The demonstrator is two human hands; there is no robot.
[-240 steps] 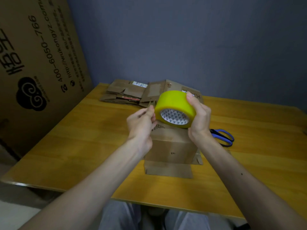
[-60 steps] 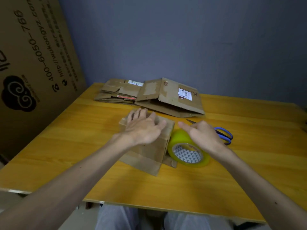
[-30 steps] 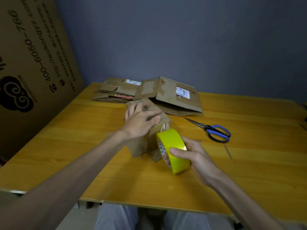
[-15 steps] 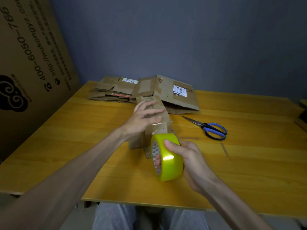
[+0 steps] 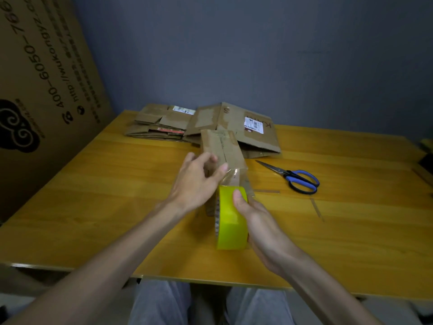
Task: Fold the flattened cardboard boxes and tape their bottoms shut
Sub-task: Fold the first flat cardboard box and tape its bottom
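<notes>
- Presses left grip (image 5: 196,181), fingers loosely spread, on light, crushable cardboard box (image 5: 222,146); probably best steadied at stiff edges.
- Curls right grip (image 5: 260,221) round yellow tape roll (image 5: 230,227), thumb on top.

The right hand (image 5: 255,214) grips the tape roll (image 5: 230,221), thumb over its rim. The left hand (image 5: 199,181) is just beyond and left of the roll, fingers loosely spread, slightly blurred; both forearms are extended.
</notes>
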